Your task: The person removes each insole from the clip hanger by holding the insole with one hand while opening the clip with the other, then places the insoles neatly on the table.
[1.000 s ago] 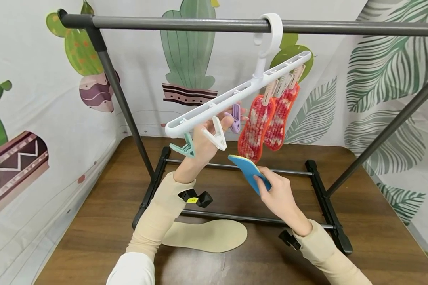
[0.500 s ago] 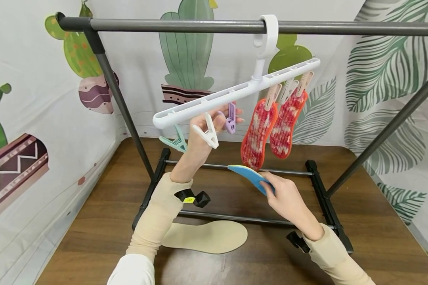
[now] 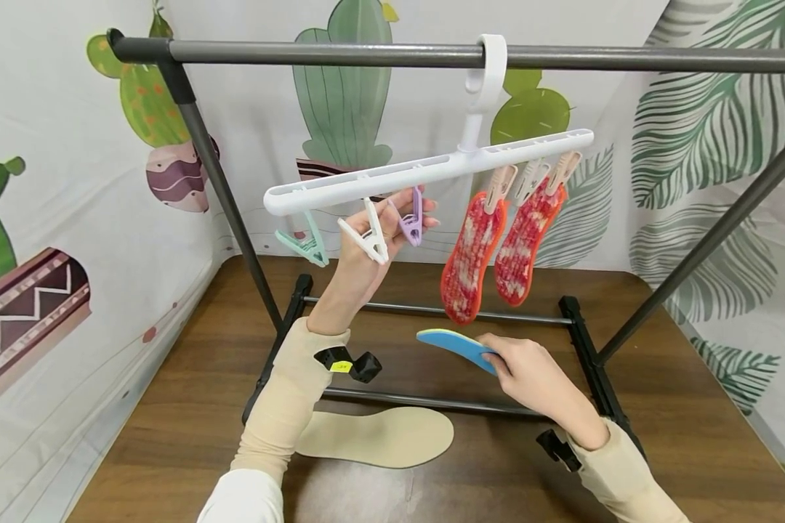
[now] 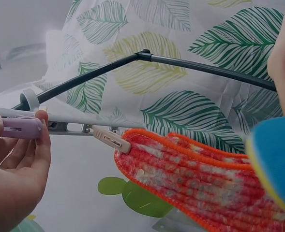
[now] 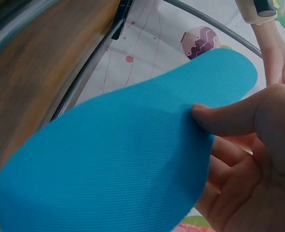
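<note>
The blue insole [image 3: 456,344], with a yellow edge, is in the right hand [image 3: 536,374], raised above the counter [image 3: 190,407] and lower than the hanger. The right fingers pinch it near its middle, the thumb flat on the blue face. The left hand [image 4: 20,181] is up at the hanger [image 3: 425,171], its thumb and fingers pinching the purple clip [image 4: 26,127]. Just beside it hang a white clip [image 3: 374,244] and, farther out, a teal clip [image 3: 312,250].

At the hanger's other end, 2 red insoles [image 3: 473,260] hang side by side under 3 clips [image 3: 499,190]; whether the middle clip grips either of them cannot be told. The hanger hooks over the top bar of a dark rack [image 3: 333,54] and slopes down toward the left hand. A beige insole [image 3: 392,437] lies flat on the counter, its narrow end partly behind the left sleeve [image 3: 281,407]. A cactus-and-leaf backdrop [image 3: 248,116] stands behind.
</note>
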Demonstrator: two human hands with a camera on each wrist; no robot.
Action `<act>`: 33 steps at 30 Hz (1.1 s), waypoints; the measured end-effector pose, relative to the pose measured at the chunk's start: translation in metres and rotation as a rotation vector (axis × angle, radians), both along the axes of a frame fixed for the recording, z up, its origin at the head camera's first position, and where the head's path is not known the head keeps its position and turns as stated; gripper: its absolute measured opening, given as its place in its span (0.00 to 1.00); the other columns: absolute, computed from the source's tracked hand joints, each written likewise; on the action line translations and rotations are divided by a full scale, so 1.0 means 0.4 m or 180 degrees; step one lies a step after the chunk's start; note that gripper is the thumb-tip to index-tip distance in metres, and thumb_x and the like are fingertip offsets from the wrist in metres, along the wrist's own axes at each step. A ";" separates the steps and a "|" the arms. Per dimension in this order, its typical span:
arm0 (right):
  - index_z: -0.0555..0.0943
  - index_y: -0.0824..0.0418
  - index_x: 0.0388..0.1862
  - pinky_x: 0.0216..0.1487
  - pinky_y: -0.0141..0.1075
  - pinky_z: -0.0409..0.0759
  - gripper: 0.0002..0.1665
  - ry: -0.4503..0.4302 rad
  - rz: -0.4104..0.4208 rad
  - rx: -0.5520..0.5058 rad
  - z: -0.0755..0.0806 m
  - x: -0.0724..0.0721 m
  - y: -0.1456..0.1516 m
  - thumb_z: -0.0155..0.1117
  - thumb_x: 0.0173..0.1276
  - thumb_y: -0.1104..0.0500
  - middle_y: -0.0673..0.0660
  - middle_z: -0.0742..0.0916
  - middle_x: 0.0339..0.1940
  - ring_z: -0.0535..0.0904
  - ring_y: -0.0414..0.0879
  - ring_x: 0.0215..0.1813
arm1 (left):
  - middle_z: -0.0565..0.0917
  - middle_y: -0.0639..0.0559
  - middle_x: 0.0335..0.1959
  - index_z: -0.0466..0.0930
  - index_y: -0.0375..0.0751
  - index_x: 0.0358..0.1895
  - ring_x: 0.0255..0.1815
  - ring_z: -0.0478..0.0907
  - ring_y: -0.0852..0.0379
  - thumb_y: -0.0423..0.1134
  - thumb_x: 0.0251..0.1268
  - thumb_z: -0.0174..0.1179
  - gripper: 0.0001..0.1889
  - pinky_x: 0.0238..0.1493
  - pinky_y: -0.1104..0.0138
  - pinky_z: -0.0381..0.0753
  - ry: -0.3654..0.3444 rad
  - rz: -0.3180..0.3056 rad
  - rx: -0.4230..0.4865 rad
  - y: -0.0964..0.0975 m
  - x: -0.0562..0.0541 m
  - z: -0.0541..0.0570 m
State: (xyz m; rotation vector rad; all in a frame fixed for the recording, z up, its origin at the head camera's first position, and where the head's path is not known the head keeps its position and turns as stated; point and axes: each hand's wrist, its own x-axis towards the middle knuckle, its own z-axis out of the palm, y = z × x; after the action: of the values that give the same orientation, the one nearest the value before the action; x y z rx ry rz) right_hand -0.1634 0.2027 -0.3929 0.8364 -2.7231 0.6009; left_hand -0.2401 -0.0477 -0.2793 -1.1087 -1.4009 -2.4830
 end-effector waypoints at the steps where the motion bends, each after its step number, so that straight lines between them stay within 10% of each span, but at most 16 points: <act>1: 0.78 0.57 0.38 0.22 0.25 0.62 0.08 -0.0034 0.0004 0.0021 -0.001 0.001 0.001 0.64 0.65 0.68 0.43 0.73 0.20 0.61 0.31 0.20 | 0.86 0.51 0.44 0.60 0.12 0.63 0.42 0.85 0.53 0.60 0.55 0.64 0.51 0.57 0.62 0.80 0.0000 -0.0014 0.0017 0.001 -0.001 -0.001; 19: 0.82 0.57 0.41 0.23 0.24 0.64 0.11 -0.0889 0.0446 0.0214 0.028 0.036 0.049 0.59 0.67 0.70 0.46 0.80 0.22 0.59 0.28 0.20 | 0.85 0.48 0.45 0.60 0.14 0.64 0.42 0.83 0.55 0.58 0.57 0.63 0.49 0.56 0.65 0.80 -0.0054 -0.0135 0.0109 -0.001 -0.014 -0.006; 25: 0.85 0.61 0.49 0.24 0.24 0.66 0.15 -0.1362 0.0631 0.0267 0.031 0.045 0.066 0.60 0.66 0.70 0.54 0.89 0.40 0.61 0.28 0.20 | 0.86 0.48 0.44 0.63 0.15 0.63 0.43 0.82 0.54 0.57 0.56 0.65 0.47 0.55 0.65 0.81 -0.0108 -0.0154 0.0181 0.001 -0.016 -0.006; 33: 0.86 0.62 0.47 0.30 0.25 0.74 0.14 -0.1648 0.0799 0.0363 0.030 0.059 0.069 0.64 0.63 0.69 0.57 0.89 0.44 0.83 0.35 0.37 | 0.87 0.45 0.42 0.75 0.26 0.59 0.38 0.83 0.54 0.54 0.58 0.65 0.36 0.51 0.64 0.81 -0.0144 -0.0131 0.0338 -0.001 -0.017 -0.010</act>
State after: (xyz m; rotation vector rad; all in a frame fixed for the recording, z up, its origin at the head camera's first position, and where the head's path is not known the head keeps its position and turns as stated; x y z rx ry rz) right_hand -0.1397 0.2302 -0.3809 1.2086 -3.1602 0.8160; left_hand -0.2469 -0.0479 -0.2835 -1.0777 -1.2526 -2.5931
